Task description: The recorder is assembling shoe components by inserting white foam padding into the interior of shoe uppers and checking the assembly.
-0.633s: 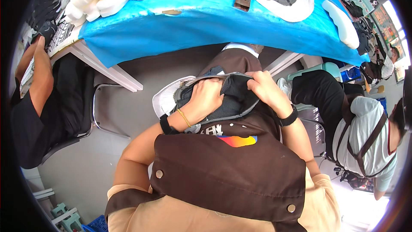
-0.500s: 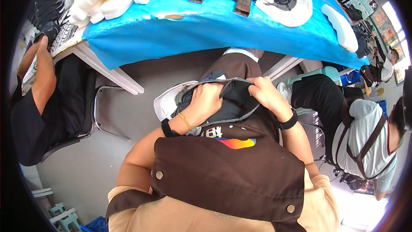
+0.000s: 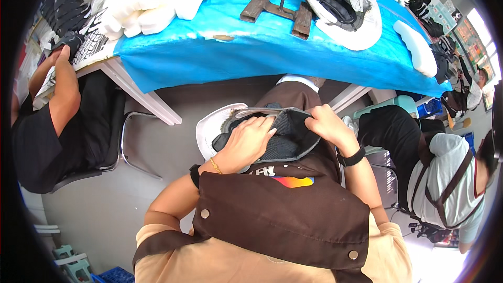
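Note:
On my lap lies a shoe upper with a dark grey mesh inside and a white flared edge at its left. My left hand rests over its opening, fingers stretched and pressed against the inner side, thumb apart from them. With bent fingers and thumb my right hand grips the upper's right rim. Under the upper is my brown apron. The outside of the upper is mostly hidden.
Ahead stands a table with a blue cover. It bears white shoe-shaped forms, a rusty metal stand and another shoe upper. People sit at left and right, beside a metal chair frame.
My left hand has loosened from a bent grip and its fingers now lie straighter over the opening. The right hand keeps hold of the rim. The view has shifted slightly.

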`<action>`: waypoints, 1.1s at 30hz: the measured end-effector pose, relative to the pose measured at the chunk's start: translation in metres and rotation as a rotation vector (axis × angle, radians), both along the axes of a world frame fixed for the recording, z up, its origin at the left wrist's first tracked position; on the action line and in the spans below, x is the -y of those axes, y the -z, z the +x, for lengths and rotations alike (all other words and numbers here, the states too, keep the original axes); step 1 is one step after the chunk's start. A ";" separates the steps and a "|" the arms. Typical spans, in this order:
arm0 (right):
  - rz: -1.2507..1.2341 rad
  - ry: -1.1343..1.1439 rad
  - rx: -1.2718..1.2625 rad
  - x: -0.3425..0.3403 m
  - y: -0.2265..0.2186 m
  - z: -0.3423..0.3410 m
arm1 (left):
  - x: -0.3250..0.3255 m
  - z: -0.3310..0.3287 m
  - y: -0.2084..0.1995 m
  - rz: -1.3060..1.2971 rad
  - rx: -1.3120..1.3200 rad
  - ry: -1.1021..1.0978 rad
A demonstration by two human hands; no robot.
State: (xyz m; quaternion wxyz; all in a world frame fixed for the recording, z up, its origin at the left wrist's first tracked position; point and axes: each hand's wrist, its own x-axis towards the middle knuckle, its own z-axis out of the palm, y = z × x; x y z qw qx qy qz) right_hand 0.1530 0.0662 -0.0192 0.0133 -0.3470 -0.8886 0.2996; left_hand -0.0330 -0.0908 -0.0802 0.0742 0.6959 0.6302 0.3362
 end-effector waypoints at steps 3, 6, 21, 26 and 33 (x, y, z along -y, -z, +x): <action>-0.015 -0.020 0.056 0.000 -0.008 -0.005 | 0.005 0.000 -0.005 0.148 -0.089 -0.053; 0.010 -0.060 0.072 -0.003 -0.004 0.002 | 0.005 0.002 -0.021 0.208 -0.100 -0.083; -0.034 -0.065 0.008 0.001 -0.001 -0.003 | 0.020 -0.025 -0.003 0.252 -0.192 -0.187; 0.215 -0.385 -0.040 -0.005 0.001 0.008 | 0.003 -0.027 -0.014 0.278 -0.187 -0.203; 0.293 -0.394 0.032 0.034 -0.040 -0.004 | -0.019 -0.041 -0.042 0.487 -0.248 -0.286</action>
